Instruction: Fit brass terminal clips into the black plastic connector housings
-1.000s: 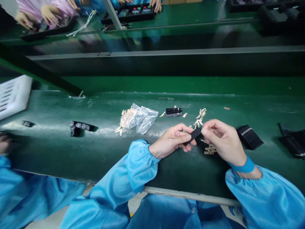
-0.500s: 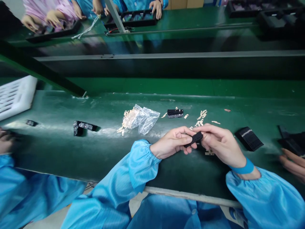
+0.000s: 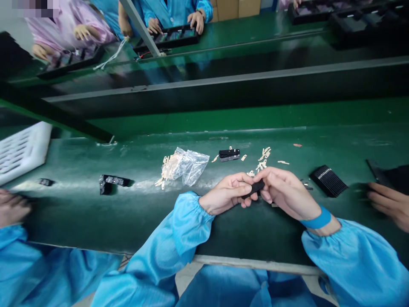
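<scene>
A small black plastic part is pinched between the thumb and fingers of my left hand. The fingertips of my right hand meet at the part's right end; whether they also hold a small piece there is hidden. Just beyond my hands lie loose pale, flat metal pieces. A clear plastic bag with more of those pieces rests to the left. Between bag and loose pieces is a small stack of black parts. On the right, a neat row of black parts lies side by side.
Black parts lie left on the green bench. A white slotted tray stands far left. Co-workers' hands are at the left edge and right edge. Across the bench, other people handle black trays.
The view has shifted and tilted slightly. Both my hands stay together on the black part, which now lies flatter. The co-worker's hand at the left edge reaches further into view.
</scene>
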The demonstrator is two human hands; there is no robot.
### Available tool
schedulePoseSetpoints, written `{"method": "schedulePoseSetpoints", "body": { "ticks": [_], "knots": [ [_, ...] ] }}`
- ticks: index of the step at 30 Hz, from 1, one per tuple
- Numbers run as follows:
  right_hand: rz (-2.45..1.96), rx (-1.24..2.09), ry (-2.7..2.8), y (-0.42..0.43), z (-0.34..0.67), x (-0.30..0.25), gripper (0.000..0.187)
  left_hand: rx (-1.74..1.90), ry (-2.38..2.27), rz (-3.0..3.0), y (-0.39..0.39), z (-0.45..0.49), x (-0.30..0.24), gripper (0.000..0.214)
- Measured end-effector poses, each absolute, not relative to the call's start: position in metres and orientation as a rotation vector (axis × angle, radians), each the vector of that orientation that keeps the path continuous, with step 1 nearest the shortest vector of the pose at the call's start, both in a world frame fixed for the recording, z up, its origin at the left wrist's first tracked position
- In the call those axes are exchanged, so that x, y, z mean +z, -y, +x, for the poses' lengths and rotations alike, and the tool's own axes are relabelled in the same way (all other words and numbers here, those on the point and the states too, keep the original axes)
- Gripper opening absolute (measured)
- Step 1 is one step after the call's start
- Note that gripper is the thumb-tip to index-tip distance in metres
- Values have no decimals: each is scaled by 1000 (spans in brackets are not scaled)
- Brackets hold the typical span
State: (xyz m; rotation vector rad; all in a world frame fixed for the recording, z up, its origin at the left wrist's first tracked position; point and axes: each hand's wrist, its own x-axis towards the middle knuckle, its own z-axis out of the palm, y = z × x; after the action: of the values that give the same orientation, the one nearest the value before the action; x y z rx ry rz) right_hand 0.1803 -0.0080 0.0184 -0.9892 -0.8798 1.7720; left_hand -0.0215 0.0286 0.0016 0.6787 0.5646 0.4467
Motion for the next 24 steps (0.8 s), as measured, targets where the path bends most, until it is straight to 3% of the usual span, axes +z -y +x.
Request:
{"method": "schedulePoseSetpoints", "body": {
  "ticks": [5, 10, 19, 24],
  "knots": [
    [-1076, 1737, 956, 4, 185, 13, 31, 463, -645, 752, -28, -17, 5, 40],
    [-1349, 1334, 1229, 2, 191, 14, 32, 633, -775, 981, -26, -10, 5, 45],
    [-1397, 1157, 1392, 10, 183, 15, 22, 702, -926, 1180, -15, 0, 5, 23],
    [-1375, 1117, 1429, 9, 180, 13, 19, 701, -920, 1224, -15, 1, 7, 28]
  ]
}}
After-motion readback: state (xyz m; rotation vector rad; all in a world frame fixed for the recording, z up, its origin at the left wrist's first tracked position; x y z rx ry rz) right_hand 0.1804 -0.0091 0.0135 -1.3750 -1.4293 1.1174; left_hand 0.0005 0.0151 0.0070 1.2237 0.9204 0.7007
